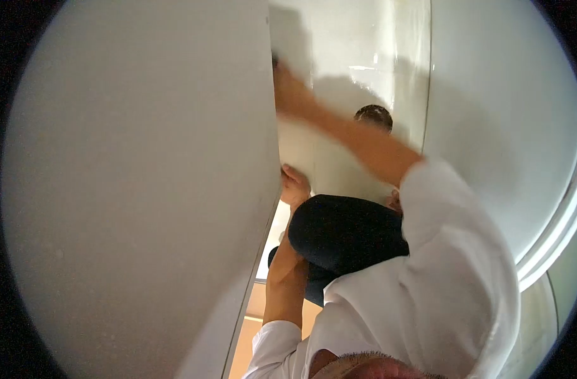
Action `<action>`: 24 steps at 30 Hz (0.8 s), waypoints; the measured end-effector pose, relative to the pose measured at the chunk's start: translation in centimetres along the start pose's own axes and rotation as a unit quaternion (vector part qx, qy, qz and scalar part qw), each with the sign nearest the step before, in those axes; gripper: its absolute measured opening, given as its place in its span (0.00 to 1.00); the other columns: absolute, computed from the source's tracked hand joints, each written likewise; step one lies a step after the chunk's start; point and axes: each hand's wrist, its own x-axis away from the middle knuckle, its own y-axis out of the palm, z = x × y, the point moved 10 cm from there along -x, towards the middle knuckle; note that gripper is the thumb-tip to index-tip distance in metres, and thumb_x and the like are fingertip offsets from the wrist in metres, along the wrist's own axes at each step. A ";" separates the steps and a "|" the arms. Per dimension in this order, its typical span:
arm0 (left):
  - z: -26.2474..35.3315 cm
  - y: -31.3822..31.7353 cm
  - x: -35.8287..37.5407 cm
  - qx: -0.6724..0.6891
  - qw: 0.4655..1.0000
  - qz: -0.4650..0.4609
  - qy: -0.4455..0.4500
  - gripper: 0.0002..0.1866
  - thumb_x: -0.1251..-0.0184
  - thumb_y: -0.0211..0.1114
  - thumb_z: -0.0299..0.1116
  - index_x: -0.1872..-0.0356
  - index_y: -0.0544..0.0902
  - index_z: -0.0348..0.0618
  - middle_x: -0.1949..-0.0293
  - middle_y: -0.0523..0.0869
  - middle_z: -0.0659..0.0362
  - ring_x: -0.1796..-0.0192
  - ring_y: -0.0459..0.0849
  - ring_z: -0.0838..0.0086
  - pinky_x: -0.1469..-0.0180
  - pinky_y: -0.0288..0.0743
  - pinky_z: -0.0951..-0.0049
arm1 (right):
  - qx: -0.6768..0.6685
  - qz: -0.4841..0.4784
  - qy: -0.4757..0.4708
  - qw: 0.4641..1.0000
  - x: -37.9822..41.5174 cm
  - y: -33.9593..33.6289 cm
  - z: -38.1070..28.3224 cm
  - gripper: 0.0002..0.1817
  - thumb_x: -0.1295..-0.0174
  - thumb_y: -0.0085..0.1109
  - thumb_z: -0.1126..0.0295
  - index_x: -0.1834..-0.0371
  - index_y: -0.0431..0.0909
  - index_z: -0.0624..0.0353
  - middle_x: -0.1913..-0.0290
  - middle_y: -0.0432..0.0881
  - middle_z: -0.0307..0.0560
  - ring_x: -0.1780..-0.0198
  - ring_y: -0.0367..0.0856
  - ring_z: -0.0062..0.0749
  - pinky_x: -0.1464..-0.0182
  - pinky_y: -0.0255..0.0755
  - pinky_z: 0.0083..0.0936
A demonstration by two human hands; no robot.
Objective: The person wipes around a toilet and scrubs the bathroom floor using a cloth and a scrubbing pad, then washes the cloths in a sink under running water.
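My right hand (289, 88) reaches across to the edge of a large pale panel (143, 177), which hides part of it. It is smeared by motion. A small dark thing (275, 60) shows at its far side, too little of it to name; the hand looks closed. Lower down, my left hand (294, 186) is at the same panel edge, thumb side showing and most fingers out of sight. Whether it grips anything cannot be told. Beneath my right forearm is a dark round drain-like spot (375, 116) on the wet, pale floor (339, 158).
The panel fills the left side, close to the camera. A smooth, curved pale wall (503, 126) rises at the right. My bent knee in dark cloth (348, 230) and bare toes (394, 200) lie between the two. Light brown flooring (253, 309) shows past the panel's lower edge.
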 end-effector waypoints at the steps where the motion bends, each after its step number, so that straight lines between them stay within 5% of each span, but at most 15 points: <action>1: 0.1 -0.1 0.3 0.015 1.000 -0.008 -0.004 0.35 0.17 0.35 0.58 0.17 0.60 0.52 0.26 0.73 0.38 0.30 0.74 0.36 0.31 0.63 0.34 | -0.070 -0.051 -0.018 0.996 4.6 -0.2 -3.8 0.23 0.29 0.52 0.66 0.32 0.80 0.54 0.24 0.74 0.43 0.20 0.64 0.38 0.18 0.53 0.46; 4: 0.4 -0.9 0.5 -0.004 1.000 0.002 -0.011 0.37 0.17 0.34 0.60 0.17 0.60 0.51 0.26 0.72 0.37 0.29 0.72 0.35 0.29 0.62 0.33 | -0.062 -0.127 -0.078 0.987 3.7 -3.1 -3.5 0.24 0.26 0.52 0.61 0.31 0.80 0.53 0.25 0.76 0.43 0.19 0.64 0.34 0.17 0.52 0.47; 5: 0.4 -1.4 0.6 -0.017 1.000 0.008 -0.009 0.37 0.17 0.34 0.60 0.17 0.61 0.51 0.26 0.72 0.37 0.28 0.72 0.35 0.29 0.61 0.33 | 0.077 -0.015 -0.105 0.991 1.9 -2.6 -0.3 0.22 0.26 0.52 0.60 0.33 0.81 0.49 0.26 0.77 0.43 0.21 0.66 0.36 0.20 0.60 0.43; 6: 0.6 -1.6 0.6 -0.022 1.000 0.003 -0.020 0.37 0.17 0.33 0.60 0.17 0.60 0.52 0.26 0.72 0.36 0.28 0.71 0.34 0.28 0.61 0.33 | 0.063 -0.028 -0.006 0.998 -3.6 -5.3 5.4 0.17 0.30 0.55 0.62 0.42 0.86 0.49 0.30 0.80 0.42 0.27 0.74 0.39 0.26 0.67 0.49; 7: 1.1 -1.6 0.5 -0.016 1.000 0.002 -0.021 0.37 0.17 0.33 0.61 0.16 0.59 0.53 0.26 0.71 0.35 0.28 0.71 0.34 0.28 0.60 0.33 | 0.064 -0.012 0.043 0.997 -4.8 -7.3 8.7 0.17 0.29 0.55 0.61 0.41 0.85 0.50 0.30 0.80 0.44 0.27 0.74 0.42 0.26 0.66 0.51; 13: -0.2 -0.5 1.6 -0.039 0.999 0.005 0.011 0.36 0.16 0.31 0.58 0.15 0.55 0.55 0.24 0.68 0.35 0.26 0.69 0.35 0.26 0.58 0.33 | 0.178 0.220 0.280 0.917 6.7 -18.4 23.6 0.23 0.25 0.52 0.57 0.33 0.78 0.55 0.32 0.78 0.57 0.28 0.72 0.56 0.26 0.62 0.59; 16: -1.2 0.4 2.4 -0.077 0.995 0.056 0.040 0.36 0.16 0.30 0.58 0.15 0.55 0.54 0.21 0.64 0.37 0.24 0.67 0.38 0.25 0.56 0.32 | 0.239 0.270 0.290 0.887 13.7 -17.3 21.3 0.26 0.24 0.51 0.54 0.29 0.74 0.58 0.33 0.78 0.63 0.28 0.72 0.63 0.26 0.61 0.64; 17: -1.2 1.6 2.5 -0.065 0.996 0.044 0.053 0.36 0.16 0.30 0.58 0.15 0.55 0.54 0.21 0.64 0.37 0.24 0.67 0.38 0.25 0.56 0.32 | 0.172 0.187 0.395 0.883 17.8 -15.7 18.7 0.29 0.24 0.52 0.56 0.23 0.69 0.56 0.21 0.65 0.63 0.20 0.58 0.65 0.22 0.51 0.67; 18: -1.2 1.6 2.4 -0.077 0.991 0.068 0.080 0.36 0.16 0.30 0.58 0.15 0.55 0.55 0.20 0.62 0.38 0.23 0.65 0.39 0.25 0.55 0.32 | 0.147 0.162 0.455 0.863 21.6 -14.1 16.1 0.29 0.24 0.53 0.58 0.21 0.67 0.53 0.19 0.60 0.60 0.19 0.56 0.64 0.22 0.50 0.69; 22: -2.0 1.6 2.0 -0.082 0.989 0.081 0.097 0.36 0.16 0.28 0.58 0.14 0.54 0.54 0.17 0.57 0.42 0.18 0.58 0.43 0.23 0.49 0.31 | 0.151 0.162 0.419 0.880 20.0 -14.4 17.7 0.31 0.29 0.60 0.61 0.23 0.68 0.53 0.22 0.64 0.61 0.21 0.58 0.65 0.23 0.52 0.69; 24: -2.1 2.2 1.8 -0.106 0.981 0.102 0.124 0.36 0.16 0.28 0.59 0.15 0.54 0.53 0.17 0.56 0.42 0.17 0.56 0.44 0.22 0.48 0.31 | 0.159 0.264 0.349 0.885 14.6 -15.2 21.7 0.30 0.30 0.61 0.62 0.26 0.70 0.54 0.24 0.66 0.60 0.22 0.60 0.65 0.24 0.55 0.66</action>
